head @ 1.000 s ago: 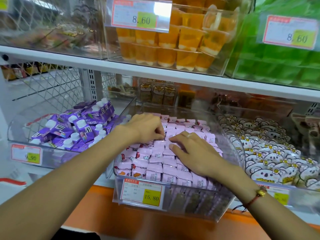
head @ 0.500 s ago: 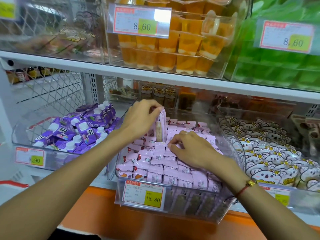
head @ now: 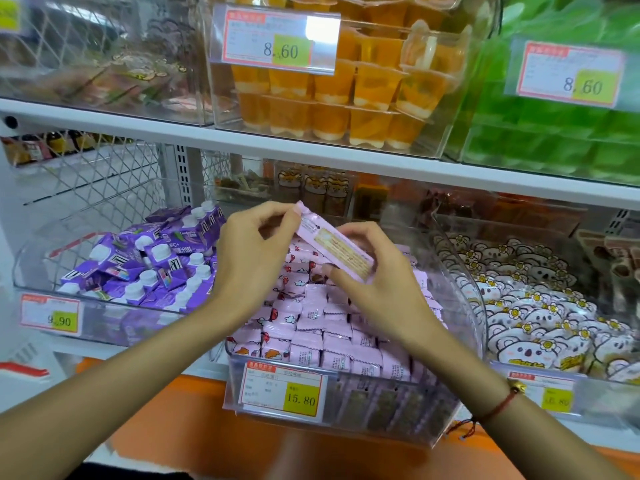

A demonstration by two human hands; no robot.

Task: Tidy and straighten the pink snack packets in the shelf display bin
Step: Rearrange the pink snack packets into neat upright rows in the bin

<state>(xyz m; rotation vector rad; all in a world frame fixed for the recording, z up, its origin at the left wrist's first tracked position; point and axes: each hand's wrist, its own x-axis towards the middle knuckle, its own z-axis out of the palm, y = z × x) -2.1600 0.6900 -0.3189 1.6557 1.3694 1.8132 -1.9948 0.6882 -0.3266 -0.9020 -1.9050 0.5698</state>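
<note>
Now, from your left: a clear bin (head: 41, 271) holds a loose heap of purple drink cartons (head: 152, 261) with white caps, too jumbled to count, and one price tag reading 9.90 (head: 50, 318) on its front. Next to it your left hand (head: 251, 259) is raised above the middle bin, its thumb and fingers (head: 291, 211) pinching the upper left end of one pink packet (head: 334, 249). That packet is lifted clear of the pile and slants down to the right, its printed back facing you. Your right hand (head: 384, 289) holds the packet's lower right end, fingers curled around it, with a red cord bracelet (head: 498, 407) on the wrist. Beneath both hands the clear display bin (head: 346, 414) is packed with pink snack packets (head: 322, 337) lying in rough rows, more than can be counted, some showing red cartoon fronts and others the printed backs. One price tag reading 15.80 (head: 282, 391) sits on its front wall. To the right, a third bin holds many koala-face packets (head: 540, 320). On the upper shelf (head: 311, 152) you can see orange jelly cups (head: 346, 98) stacked in two layers and green cups (head: 554, 133), with two tags reading 8.60.
</note>
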